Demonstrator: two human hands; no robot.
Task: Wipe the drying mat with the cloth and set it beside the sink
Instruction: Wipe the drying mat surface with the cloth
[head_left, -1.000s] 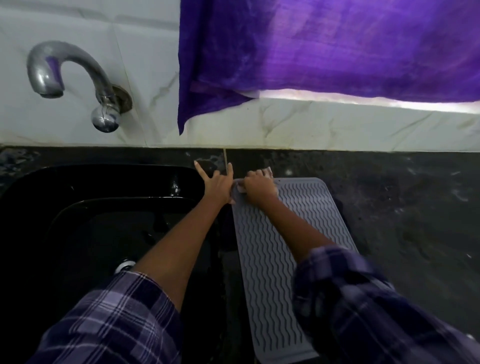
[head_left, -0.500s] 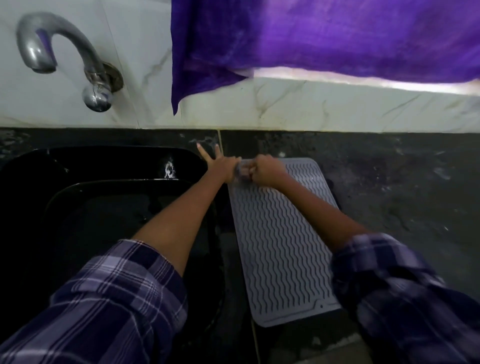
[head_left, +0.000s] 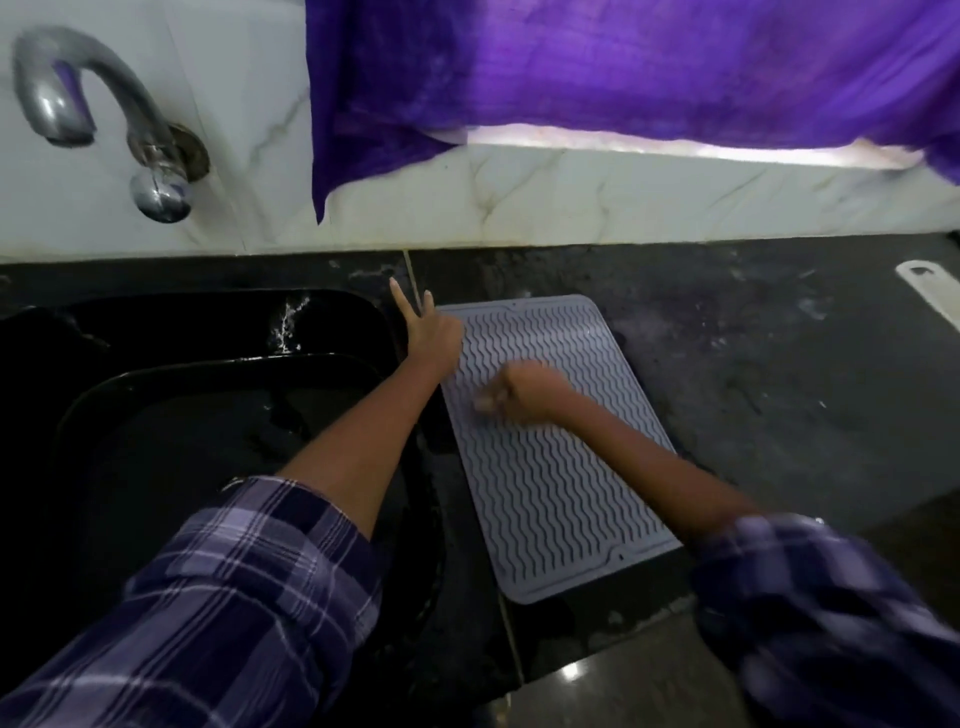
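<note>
Head view: the grey ribbed drying mat (head_left: 558, 467) lay flat on the dark table (head_left: 779, 389), just right of the black sink (head_left: 208, 415). The left hand (head_left: 431, 332) pressed the mat's far left corner, two fingers spread out straight. The right hand (head_left: 524, 392), blurred, was fisted on the mat's upper half, its grip closed around a pale cloth (head_left: 485, 402), barely visible.
</note>
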